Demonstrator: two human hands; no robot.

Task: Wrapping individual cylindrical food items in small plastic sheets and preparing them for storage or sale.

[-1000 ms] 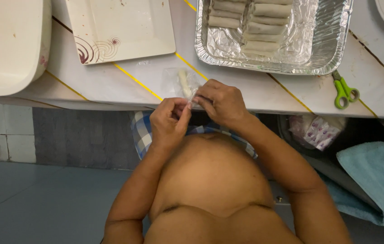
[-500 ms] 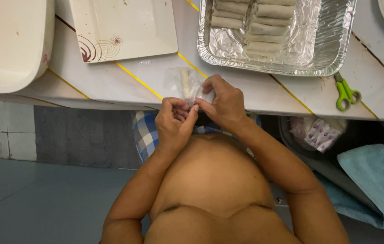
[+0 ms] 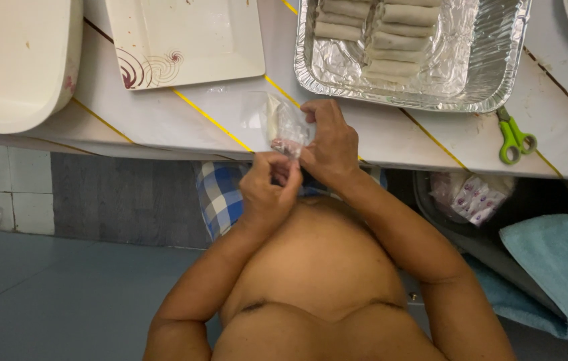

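From the head view, the foil tray (image 3: 498,73) already holds two rows of wrapped rolls (image 3: 371,33), with bare foil left on its right side, so the filling looks partly done. Both hands meet at the table edge (image 3: 163,127). The right hand (image 3: 330,144) and left hand (image 3: 267,190) each pinch the near end of a small clear bag (image 3: 282,126) holding a pale roll, which lies just beyond the fingertips.

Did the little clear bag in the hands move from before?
Cannot tell. The clear bag still lies at the table edge, below the foil tray; the small shift seems to be the camera.
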